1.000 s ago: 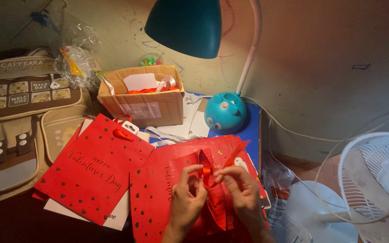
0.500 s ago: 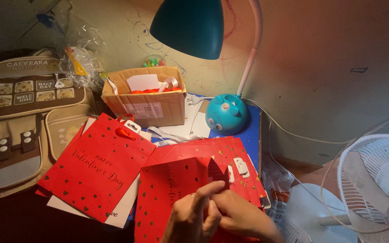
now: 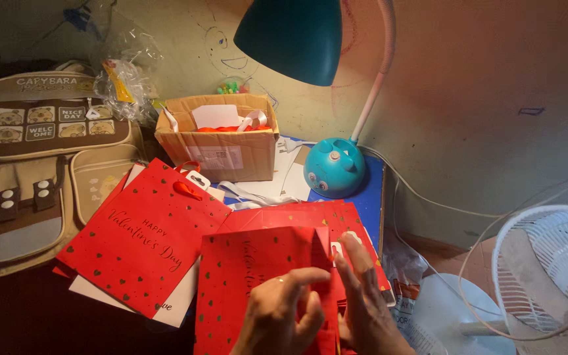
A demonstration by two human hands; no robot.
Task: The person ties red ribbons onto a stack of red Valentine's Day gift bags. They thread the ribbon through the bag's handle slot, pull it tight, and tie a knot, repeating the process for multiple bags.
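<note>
A flat red paper gift bag (image 3: 258,276) with small heart prints lies in front of me on the table. My left hand (image 3: 281,315) rests on its lower right part, thumb stretched toward the bag's right edge. My right hand (image 3: 363,299) presses flat along that right edge, fingers pointing up toward a white tag (image 3: 352,238). More red bags lie underneath it. Another red gift bag (image 3: 146,236) with gold script and a red ribbon handle lies to the left on white sheets.
A cardboard box (image 3: 221,141) of ribbons and tags stands behind the bags. A teal desk lamp (image 3: 333,167) rises at the back. A brown and beige backpack (image 3: 27,164) leans at the left. A white fan (image 3: 547,276) stands at the right.
My hands dropped from fiddling with the red ribbon at the bag's middle to pressing on the bag's lower right edge. The bag now lies flatter and the camera tilted slightly.
</note>
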